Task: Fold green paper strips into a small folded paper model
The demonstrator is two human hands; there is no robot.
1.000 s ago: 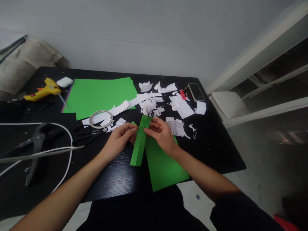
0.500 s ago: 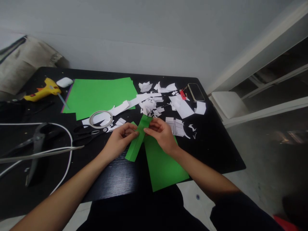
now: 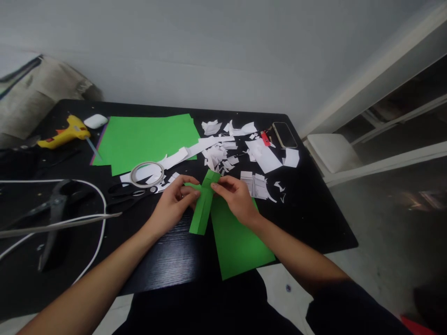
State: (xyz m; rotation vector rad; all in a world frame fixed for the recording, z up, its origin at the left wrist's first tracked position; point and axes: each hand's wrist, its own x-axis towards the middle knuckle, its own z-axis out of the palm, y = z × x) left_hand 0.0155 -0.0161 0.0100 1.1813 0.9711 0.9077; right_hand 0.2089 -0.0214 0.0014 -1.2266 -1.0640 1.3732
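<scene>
Reaching the near edge of the surface point(image 3: 307, 218), a green sheet point(image 3: 240, 242) lies below the right forearm, dark tabletop showing to its left. Above it, the folded green strip point(image 3: 202, 211) slants between the hands; the right hand point(image 3: 239, 200) holds its upper part between thumb and fingers, while the left hand point(image 3: 172, 202) keeps its fingers narrow at the strip's left side (whether they grip it, I cannot tell). Scissors point(image 3: 152, 190) and a tape roll point(image 3: 148, 185) crowd the left; white scraps point(image 3: 216, 153) lie farther off, the phone point(image 3: 284, 135) near the far right corner.
</scene>
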